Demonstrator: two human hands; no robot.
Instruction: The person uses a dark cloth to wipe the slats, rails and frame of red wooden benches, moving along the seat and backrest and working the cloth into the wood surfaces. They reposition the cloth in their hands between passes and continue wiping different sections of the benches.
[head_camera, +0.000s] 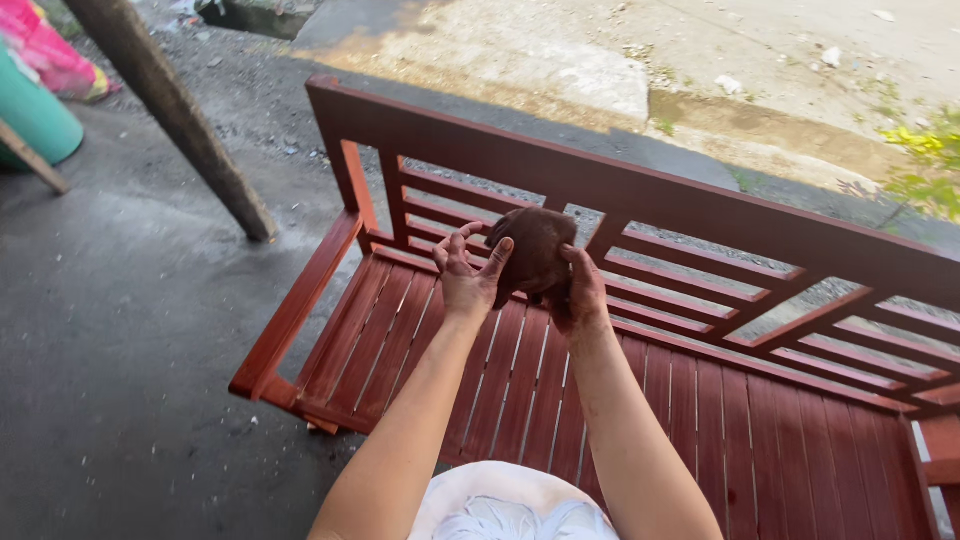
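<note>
Above the seat of the glossy red slatted bench (700, 400), a dark brown, crumpled, stained rag (535, 250) sits bunched between 2 hands, the left hand (465, 275) with fingers spread against its side and the right hand (580, 290) curled around its other side, both stained brown.

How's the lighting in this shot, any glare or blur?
Head view: the hands and dark rag sit in even shade, sharp; the glossy red bench shows soft sheen on its top rail; the sunlit ground beyond is bright, nearly washed out.
</note>
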